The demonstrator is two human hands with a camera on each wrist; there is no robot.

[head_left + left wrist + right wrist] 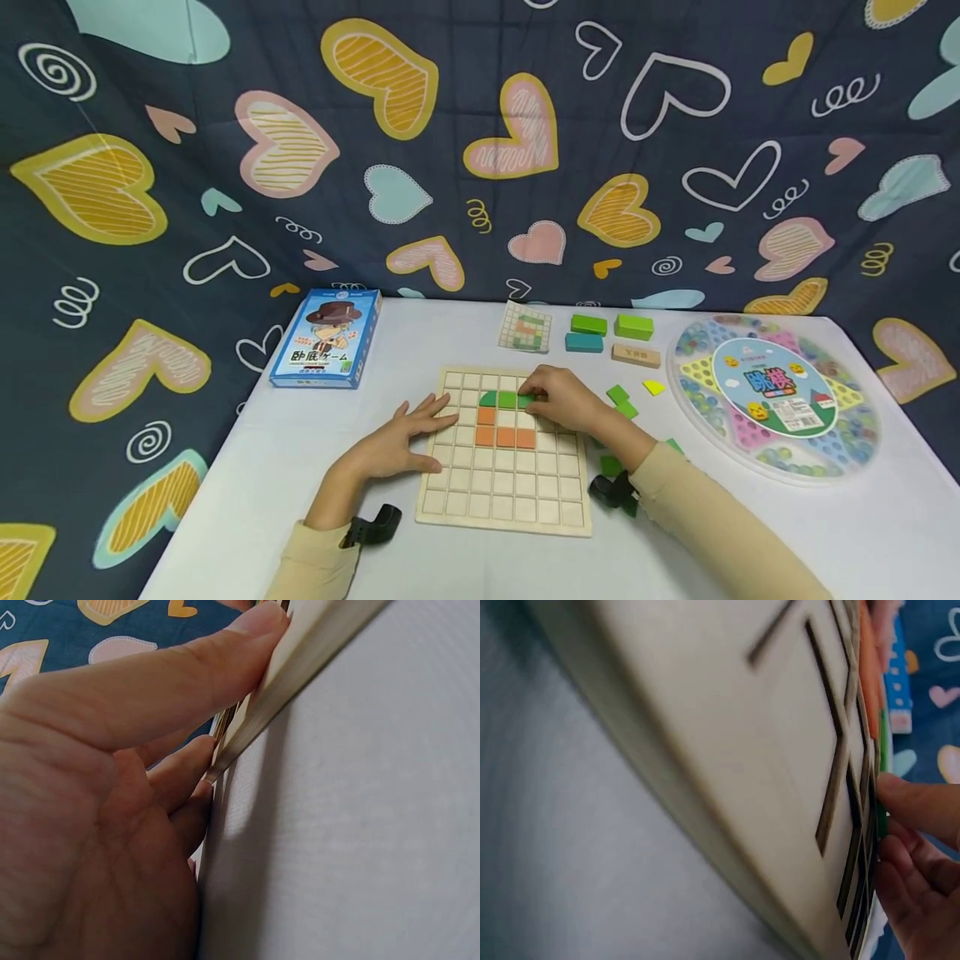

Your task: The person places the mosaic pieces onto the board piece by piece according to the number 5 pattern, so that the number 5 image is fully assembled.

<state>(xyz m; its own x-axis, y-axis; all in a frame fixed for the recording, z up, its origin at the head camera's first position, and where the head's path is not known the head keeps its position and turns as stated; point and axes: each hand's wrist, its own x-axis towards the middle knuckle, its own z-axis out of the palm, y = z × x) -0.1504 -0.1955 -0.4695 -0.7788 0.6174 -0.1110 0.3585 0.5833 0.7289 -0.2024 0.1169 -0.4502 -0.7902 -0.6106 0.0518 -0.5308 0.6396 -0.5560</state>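
Note:
A square wooden grid board (510, 527) lies on the white table. Several orange tiles (505, 436) and green tiles (507, 400), one with a rounded corner, sit in its upper cells. My left hand (390, 446) rests at the board's left edge with fingers spread, the thumb (259, 622) touching the rim in the left wrist view. At the right end of the green row, my right hand (562, 398) pinches a green tile (883, 817) between thumb and fingertips, at the board's surface. The fingers partly hide that tile's shape.
Loose green tiles (618, 394) and a yellow tile (654, 387) lie right of the board, some under the right arm. Behind are a pattern card (525, 327), green blocks (634, 327), a teal block (583, 342) and a wooden block (636, 356). A round marble-game case (855, 442) and blue box (326, 337) flank these.

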